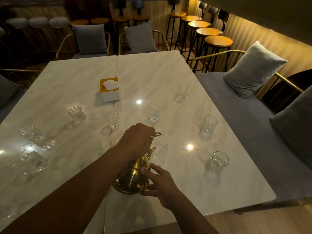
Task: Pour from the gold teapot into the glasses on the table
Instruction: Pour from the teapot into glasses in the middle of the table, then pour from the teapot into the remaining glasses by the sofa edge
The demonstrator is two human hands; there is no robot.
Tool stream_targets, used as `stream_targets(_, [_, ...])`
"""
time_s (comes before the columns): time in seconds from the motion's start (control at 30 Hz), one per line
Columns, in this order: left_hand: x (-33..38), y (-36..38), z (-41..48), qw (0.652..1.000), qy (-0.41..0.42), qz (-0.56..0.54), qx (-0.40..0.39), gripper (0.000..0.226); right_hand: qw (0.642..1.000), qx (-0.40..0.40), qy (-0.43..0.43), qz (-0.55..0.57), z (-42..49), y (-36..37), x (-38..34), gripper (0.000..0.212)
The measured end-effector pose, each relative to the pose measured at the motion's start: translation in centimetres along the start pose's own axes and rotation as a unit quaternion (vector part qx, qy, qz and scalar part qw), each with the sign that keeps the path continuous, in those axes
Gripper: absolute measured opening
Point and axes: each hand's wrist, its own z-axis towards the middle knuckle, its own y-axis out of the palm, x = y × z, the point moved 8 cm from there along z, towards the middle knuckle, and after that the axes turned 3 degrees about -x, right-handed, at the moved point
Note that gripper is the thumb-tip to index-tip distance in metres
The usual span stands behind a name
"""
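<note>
The gold teapot point(130, 179) stands near the front middle of the marble table point(168, 68), its curved spout pointing away from me. My right hand point(160, 181) grips its right side, thumb on the body and fingers curled by the handle. Just above and beyond the pot, my left hand point(136, 140) pinches a small gold piece that looks like the lid point(157, 134); only its loop shows. Several clear glasses stand around: one right behind the spout point(161, 152), one to its left point(94, 149), others farther off point(154, 112) point(218, 162).
A white and yellow tissue box point(109, 89) sits at the table's middle back. Glasses also stand along the left edge point(32, 161) and right side point(208, 127). A grey bench with cushions point(253, 70) runs along the right; chairs and bar stools point(217, 41) stand behind.
</note>
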Motion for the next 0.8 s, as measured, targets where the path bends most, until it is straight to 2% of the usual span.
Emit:
stream_targets(0.5, [-1.1, -0.2, -0.9, 0.999, -0.005, -0.041, -0.011, 0.027, 0.999, 0.010, -0.034, -0.019, -0.3, 0.1, -0.6, 0.066])
stream_targets(0.67, [-2.2, -0.5, -2.2, 0.997, -0.012, -0.081, -0.004, 0.030, 0.997, 0.035, -0.062, -0.039, -0.6, 0.3, -0.9, 0.075])
stream_targets(0.8, [-2.9, -0.6, -2.9, 0.991, -0.018, -0.134, -0.007, 0.036, 0.992, 0.055, -0.104, -0.046, -1.1, 0.7, -1.1, 0.062])
